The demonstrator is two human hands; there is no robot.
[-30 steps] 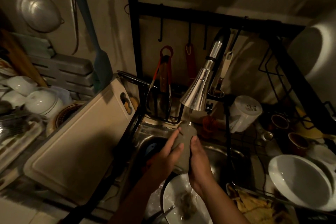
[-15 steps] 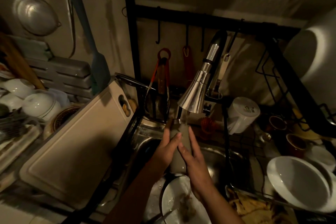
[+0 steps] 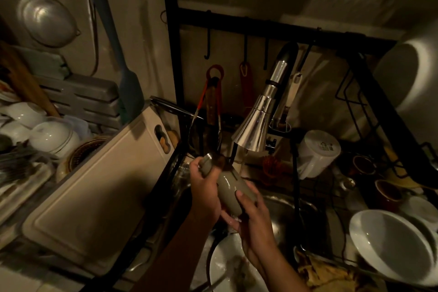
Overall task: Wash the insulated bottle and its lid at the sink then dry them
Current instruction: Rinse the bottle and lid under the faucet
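Grey-green bottle (image 3: 228,188): tipped on a slant over the sink (image 3: 282,208), mouth end up-left; half a second ago it was held upright under the faucet (image 3: 254,125).
Meaning: rinsing is judged under way, drying not yet begun.
Left hand (image 3: 203,193): wrapped tight round the neck.
Right hand (image 3: 254,218): closed on the lower body, thumb on top.
Lid: cannot be told apart.

Bottle: grey-green glossy insulated bottle (image 3: 228,191), silver rim
Faucet: shiny chrome cone-shaped faucet (image 3: 257,125)
Board: plain beige plastic cutting board (image 3: 94,187)
Bowl: white round bowl (image 3: 388,248)
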